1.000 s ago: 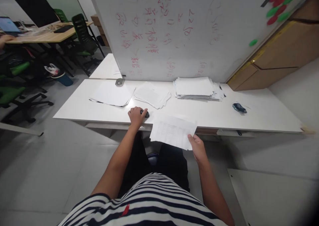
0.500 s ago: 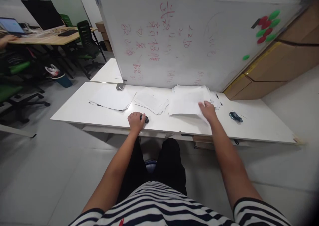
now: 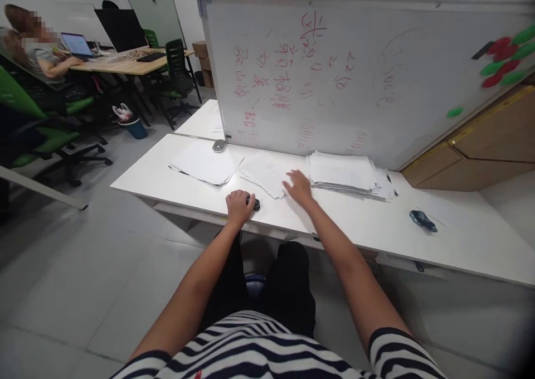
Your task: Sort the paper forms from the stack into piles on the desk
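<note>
My left hand (image 3: 239, 207) is closed around a small black rounded object (image 3: 256, 204) at the desk's front edge; most of it is hidden by the fingers. My right hand (image 3: 300, 186) is open, fingers spread, with no sheet in it. It reaches over the desk between a loose middle pile of papers (image 3: 264, 174) and a thicker paper stack (image 3: 343, 170) on the right. The fingertips are close to the middle pile; whether they touch it I cannot tell. Farther left lies another pile of white sheets (image 3: 204, 163).
A silver-grey rounded device (image 3: 219, 145) sits behind the left pile. A dark teal object (image 3: 423, 220) lies on the white desk (image 3: 142, 178) at right. A whiteboard (image 3: 267, 89) stands behind, cardboard boxes (image 3: 497, 136) beside it. Another person (image 3: 50, 61) sits at a laptop.
My right hand has let go of the sheet on the right stack and moved left toward the middle pile. My left hand keeps its grip. The view has turned left.
</note>
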Available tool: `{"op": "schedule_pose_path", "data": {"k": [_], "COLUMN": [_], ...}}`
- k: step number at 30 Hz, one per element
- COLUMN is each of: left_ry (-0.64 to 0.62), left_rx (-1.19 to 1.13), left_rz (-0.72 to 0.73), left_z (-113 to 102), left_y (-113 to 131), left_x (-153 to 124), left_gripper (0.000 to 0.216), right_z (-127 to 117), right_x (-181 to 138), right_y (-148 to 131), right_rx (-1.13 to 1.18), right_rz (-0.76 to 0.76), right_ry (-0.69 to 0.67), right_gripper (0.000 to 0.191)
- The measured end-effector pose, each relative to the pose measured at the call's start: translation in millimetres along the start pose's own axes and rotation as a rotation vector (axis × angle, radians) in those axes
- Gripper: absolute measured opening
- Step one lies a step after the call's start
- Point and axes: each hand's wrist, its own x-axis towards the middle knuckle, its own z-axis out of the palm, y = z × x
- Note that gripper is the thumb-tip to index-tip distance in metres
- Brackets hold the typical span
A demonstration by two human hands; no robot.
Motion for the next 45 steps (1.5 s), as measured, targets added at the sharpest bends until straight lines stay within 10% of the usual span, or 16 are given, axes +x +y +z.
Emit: {"op": "schedule_pose_path", "data": {"k": [7,28,45], "left_ry": [-0.028,-0.022,0.092], "left_rx": [0.032,0.012,-0.005], "left_rz": [0.01,0.026,0.075], "left_z": [-1.8,-2.4,6.6], "left_y": [0.4,-1.1,-6.7], "left_x": [0.4,-0.2,-0.5], "left_gripper": [0.034,0.033,0.027], "right_z": [60.0,56.0,53.6], "right_x": [-18.6,-22.9,-9.4], "right_y": [-32.0,-21.9,-30.2], "right_rx": [-0.061,0.112,-0.215], "right_rz": [-0.02,0.106,0.183], "right_ry": [-0.14,0.092,-0.033], "right_gripper": [0.054,0.043,0.043]}}
